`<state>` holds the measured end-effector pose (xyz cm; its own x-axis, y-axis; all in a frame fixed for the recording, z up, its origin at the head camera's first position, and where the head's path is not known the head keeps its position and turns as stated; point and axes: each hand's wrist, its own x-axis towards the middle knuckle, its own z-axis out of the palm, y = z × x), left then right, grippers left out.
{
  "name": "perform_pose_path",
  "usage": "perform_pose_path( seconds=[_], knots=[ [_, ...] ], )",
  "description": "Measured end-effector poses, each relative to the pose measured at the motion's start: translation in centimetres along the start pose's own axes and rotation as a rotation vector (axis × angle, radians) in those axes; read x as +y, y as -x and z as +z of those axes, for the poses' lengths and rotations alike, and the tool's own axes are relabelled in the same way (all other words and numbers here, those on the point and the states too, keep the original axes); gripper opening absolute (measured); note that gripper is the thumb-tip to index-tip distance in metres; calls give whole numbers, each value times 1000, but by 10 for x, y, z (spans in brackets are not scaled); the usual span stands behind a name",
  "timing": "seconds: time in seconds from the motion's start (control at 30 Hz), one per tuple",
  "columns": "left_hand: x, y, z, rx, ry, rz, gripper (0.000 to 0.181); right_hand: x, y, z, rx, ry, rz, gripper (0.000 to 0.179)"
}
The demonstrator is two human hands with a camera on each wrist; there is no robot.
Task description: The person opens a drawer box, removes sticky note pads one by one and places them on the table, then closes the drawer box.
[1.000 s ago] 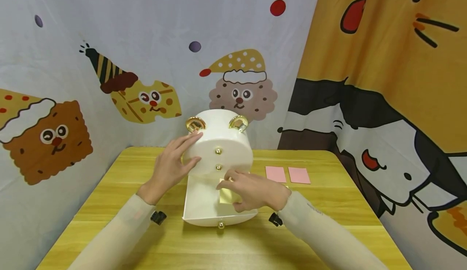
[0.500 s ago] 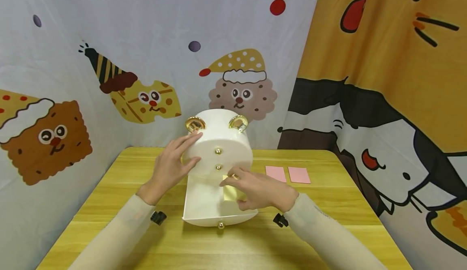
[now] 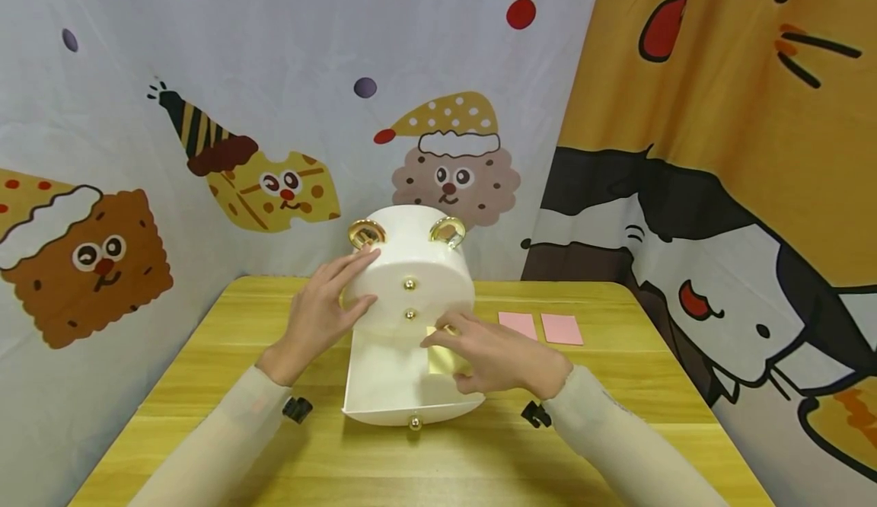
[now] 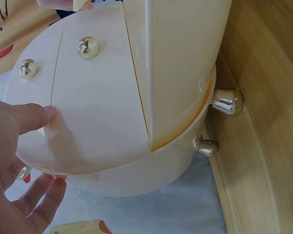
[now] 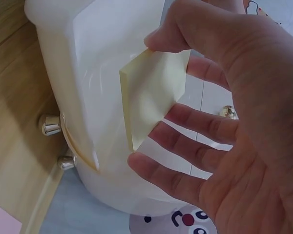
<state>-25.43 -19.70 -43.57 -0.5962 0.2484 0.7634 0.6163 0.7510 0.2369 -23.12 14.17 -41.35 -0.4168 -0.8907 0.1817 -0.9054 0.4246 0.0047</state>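
Observation:
A white rounded drawer box (image 3: 445,282) with gold ear-like rings stands upright on the table. Its bottom drawer (image 3: 384,385) is pulled out towards me; the two upper drawers are closed. My left hand (image 3: 317,317) holds the box's left side, thumb on the front face and fingers round the edge near the left ring (image 3: 368,231). Over the right part of the open drawer, my right hand (image 3: 503,355) pinches a pale yellow sticky note pad (image 5: 154,95) between thumb and fingers. The pad is tilted, and the hand covers part of it in the head view.
Two pink sticky note pads (image 3: 562,330) lie side by side on the wooden table (image 3: 438,465), right of the box. Behind the table hangs a cartoon-printed curtain (image 3: 288,50). The drawer's front with its gold knob (image 3: 415,422) juts out towards me.
My right hand has shifted a little to the right and away from me, carrying the yellow sticky note pad along. My left hand and the box have stayed put.

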Motion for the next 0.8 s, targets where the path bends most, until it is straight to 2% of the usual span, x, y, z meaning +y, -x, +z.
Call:
perform_pose_path(
  seconds=[0.8],
  knots=[
    [-1, 0, 0, -9, -1, -8, 84, 9, 25, -6, 5, -58, 73, 69]
  ],
)
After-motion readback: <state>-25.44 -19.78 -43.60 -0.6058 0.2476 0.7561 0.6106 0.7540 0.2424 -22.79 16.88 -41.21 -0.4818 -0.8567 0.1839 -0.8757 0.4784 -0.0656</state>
